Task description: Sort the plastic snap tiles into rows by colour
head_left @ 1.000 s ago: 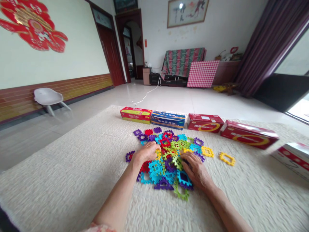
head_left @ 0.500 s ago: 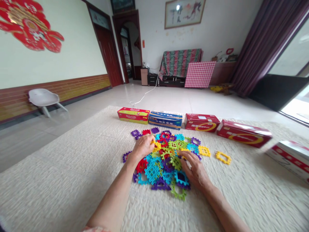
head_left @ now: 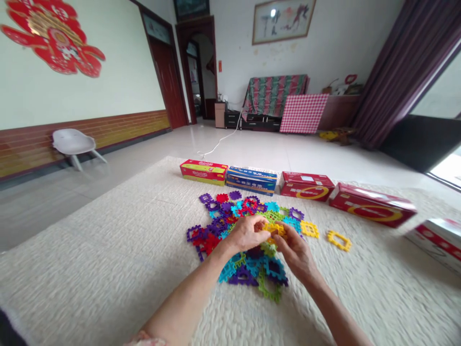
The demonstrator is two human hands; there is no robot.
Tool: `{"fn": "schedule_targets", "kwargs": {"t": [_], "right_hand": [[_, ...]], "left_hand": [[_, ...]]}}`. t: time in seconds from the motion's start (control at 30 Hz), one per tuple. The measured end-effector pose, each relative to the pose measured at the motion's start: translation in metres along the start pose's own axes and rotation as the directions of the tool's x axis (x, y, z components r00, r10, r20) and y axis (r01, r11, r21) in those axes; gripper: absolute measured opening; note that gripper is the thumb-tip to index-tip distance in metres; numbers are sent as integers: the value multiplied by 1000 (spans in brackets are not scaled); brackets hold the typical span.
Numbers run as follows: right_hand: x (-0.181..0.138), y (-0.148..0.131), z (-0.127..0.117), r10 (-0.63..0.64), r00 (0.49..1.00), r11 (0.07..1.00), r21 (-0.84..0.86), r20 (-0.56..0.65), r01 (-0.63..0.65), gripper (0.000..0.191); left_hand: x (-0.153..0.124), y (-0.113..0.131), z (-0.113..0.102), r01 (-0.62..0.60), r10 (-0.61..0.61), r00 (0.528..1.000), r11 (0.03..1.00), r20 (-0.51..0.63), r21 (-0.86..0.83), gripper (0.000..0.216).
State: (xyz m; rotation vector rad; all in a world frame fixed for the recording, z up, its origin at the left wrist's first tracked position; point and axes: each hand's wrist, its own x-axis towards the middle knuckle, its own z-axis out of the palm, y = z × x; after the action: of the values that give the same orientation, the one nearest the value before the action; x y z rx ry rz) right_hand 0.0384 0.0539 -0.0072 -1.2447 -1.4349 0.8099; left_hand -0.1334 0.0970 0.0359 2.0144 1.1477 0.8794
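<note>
Over the middle of a heap of colourful plastic interlocking pieces (head_left: 243, 276), my two hands have come close together. My left hand (head_left: 250, 234) pinches a yellow interlocking piece (head_left: 272, 228) between thumb and fingers. From the other side my right hand (head_left: 295, 247) is closed on yellow plastic too; whether it is the same piece or a second one is hard to tell. Purple, red, blue and green pieces lie beneath and around both hands, partly hidden by them. Right of my right hand lie a yellow window-shaped piece (head_left: 309, 229) and a yellow frame piece (head_left: 339, 240).
Behind the heap stand a red and yellow box (head_left: 203, 173), a blue box (head_left: 251, 180) and two dark red boxes (head_left: 306, 186). A red and white box (head_left: 437, 247) is at the right. All rest on a cream textured cover (head_left: 108, 250). A white chair (head_left: 75, 144) stands far left.
My left hand has moved right from the heap's left side, carrying the yellow piece to my right hand. My right hand has closed on yellow plastic. The view has shifted slightly.
</note>
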Motion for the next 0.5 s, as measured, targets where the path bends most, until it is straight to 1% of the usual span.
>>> {"fn": "schedule_targets", "kwargs": {"t": [0.03,0.1,0.17,0.23,0.3,0.37,0.43,0.5], "right_hand": [[3,2,-7,19,999,998,-58,-46,-22,52],[9,8,-25,34,983,972,-223,-178,-74,57],[15,16,-47,21,955,913,-384,-297,-140,56],[19,26,-69,23,929,843,-493,-370,-217,54],[22,34,-87,-2,923,770,-589,-386,-245,51],[22,37,-95,-118,919,683,-703,-375,-199,53],[21,33,-93,-277,899,609,-785,-339,-109,54],[17,24,-78,-384,881,595,-804,-276,7,49]], "left_hand": [[2,-5,-9,10,-10,1000,1000,-8,18,30],[5,-17,-33,108,-93,990,983,-103,149,28],[6,-31,-59,246,-177,958,912,-227,329,24],[5,-45,-80,362,-259,927,809,-271,464,21],[1,-56,-91,435,-335,900,726,-279,532,21],[-2,-63,-93,467,-385,884,679,-267,567,24],[-3,-66,-90,458,-406,885,666,-229,589,24],[-2,-66,-86,427,-400,897,681,-187,594,24]]}}
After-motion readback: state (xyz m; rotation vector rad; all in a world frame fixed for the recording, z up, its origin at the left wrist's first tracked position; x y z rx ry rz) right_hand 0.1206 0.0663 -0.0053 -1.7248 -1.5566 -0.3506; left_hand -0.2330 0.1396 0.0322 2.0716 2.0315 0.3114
